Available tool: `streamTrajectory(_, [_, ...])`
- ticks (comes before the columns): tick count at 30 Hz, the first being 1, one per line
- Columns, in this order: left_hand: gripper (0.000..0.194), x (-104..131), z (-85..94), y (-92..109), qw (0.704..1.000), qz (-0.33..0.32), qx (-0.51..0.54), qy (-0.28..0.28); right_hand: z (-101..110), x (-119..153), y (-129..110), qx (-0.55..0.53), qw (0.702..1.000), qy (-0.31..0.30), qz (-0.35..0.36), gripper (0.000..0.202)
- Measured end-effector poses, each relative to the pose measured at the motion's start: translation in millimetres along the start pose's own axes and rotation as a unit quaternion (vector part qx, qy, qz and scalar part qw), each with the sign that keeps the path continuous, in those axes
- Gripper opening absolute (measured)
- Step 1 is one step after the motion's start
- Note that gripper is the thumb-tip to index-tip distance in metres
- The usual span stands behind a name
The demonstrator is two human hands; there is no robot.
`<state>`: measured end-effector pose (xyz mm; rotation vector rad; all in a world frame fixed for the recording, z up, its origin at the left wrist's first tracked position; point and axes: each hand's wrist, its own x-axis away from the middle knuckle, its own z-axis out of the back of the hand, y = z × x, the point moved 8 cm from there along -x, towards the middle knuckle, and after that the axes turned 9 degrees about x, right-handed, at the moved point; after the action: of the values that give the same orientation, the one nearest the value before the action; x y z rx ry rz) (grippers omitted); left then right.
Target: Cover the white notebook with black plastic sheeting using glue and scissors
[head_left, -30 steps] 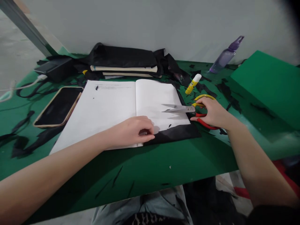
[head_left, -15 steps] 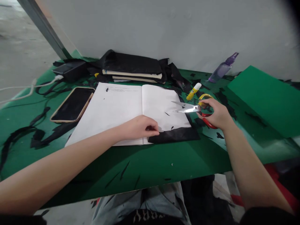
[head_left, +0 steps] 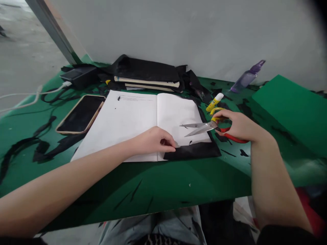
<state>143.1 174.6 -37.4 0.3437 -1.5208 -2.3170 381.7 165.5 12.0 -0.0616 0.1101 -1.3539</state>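
An open book (head_left: pixel 127 115) with white pages lies before me. A black sheet (head_left: pixel 194 150) is folded over the lower edge of its right page and shows along the right side. My left hand (head_left: pixel 155 141) rests over the lower middle of the book, thumb and forefinger pinched on the flap's left end. In my right hand (head_left: pixel 240 126) are scissors (head_left: pixel 201 128) with yellow and red handles. Their blades stand apart and point left, above the right page, clear of the flap. Small black scraps lie on the page.
Behind the book stand black-covered books (head_left: pixel 148 73). A phone (head_left: pixel 81 114) and a black power adapter (head_left: pixel 79 76) with a white cable are left. On the right are a glue stick (head_left: pixel 215 102), a purple bottle (head_left: pixel 246 78) and a green board (head_left: pixel 291 109). Black scraps litter the green table (head_left: pixel 158 190).
My right hand has brought the scissors slightly left and lower over the page, with the wrist bent more and the blades wider apart. My left hand keeps its place on the flap.
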Motion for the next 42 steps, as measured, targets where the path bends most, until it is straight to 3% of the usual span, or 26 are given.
streamTrajectory(5, [0.014, -0.5, -0.2, -2.8, 1.000, 0.009, 0.019, 0.007, -27.4, 3.3, 11.8, 0.050, 0.997, -0.055, 0.007, 0.044])
streamTrajectory(11, [0.014, -0.7, 0.3, -6.2, 0.999, 0.024, 0.017, 0.024, -28.3, 4.9, 8.9, 0.047, 0.998, -0.038, 0.022, 0.046])
streamTrajectory(28, [0.011, 0.6, 0.3, -3.8, 0.998, 0.016, 0.047, 0.031, -38.5, 5.4, -13.6, 0.039, 0.996, -0.069, 0.050, 0.053])
streamTrajectory(42, [0.015, -0.8, -0.4, -8.3, 0.999, 0.016, 0.039, 0.031, -37.6, 1.9, -32.9, 0.057, 0.993, -0.078, 0.064, 0.040])
